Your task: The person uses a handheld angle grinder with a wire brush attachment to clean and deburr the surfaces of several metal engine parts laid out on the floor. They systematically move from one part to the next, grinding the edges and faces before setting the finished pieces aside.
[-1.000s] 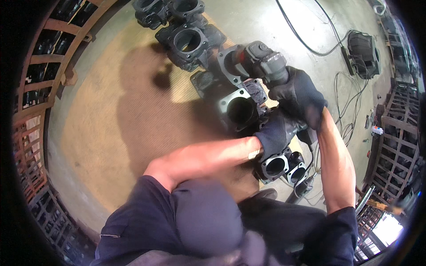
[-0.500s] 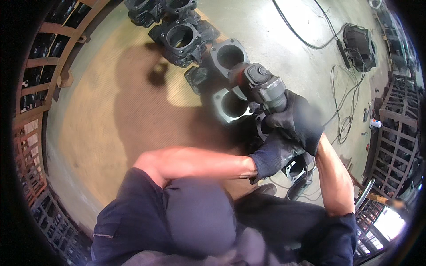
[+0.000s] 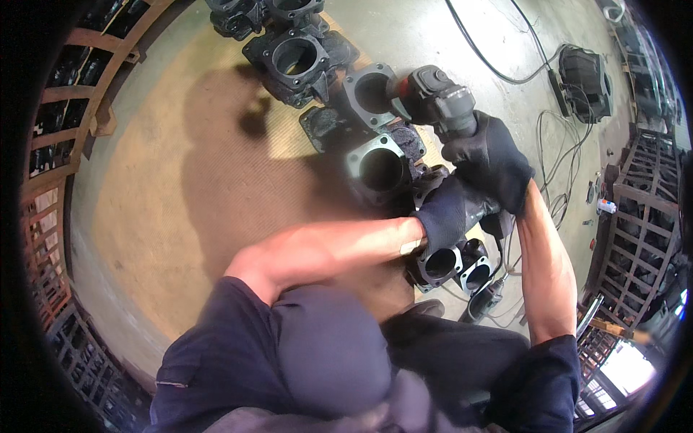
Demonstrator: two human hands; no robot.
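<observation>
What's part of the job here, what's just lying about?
Likely job:
power tool in left hand and right hand
flanged casting by its head
bright-rimmed casting beside that

Likely lying about:
dark tool, lower right
small white cylinder
bulky black item

Gloved hands [image 3: 494,160] gripping a dark power tool [image 3: 442,97], flanged metal castings [image 3: 356,164] in a row, slatted crates [image 3: 632,198]

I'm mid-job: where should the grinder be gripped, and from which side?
I'd judge the barrel of the grinder, from the lower right. It looks slim enough to wrap, as the right hand does, and runs back, away from the casting, behind a bulkier head.
</observation>
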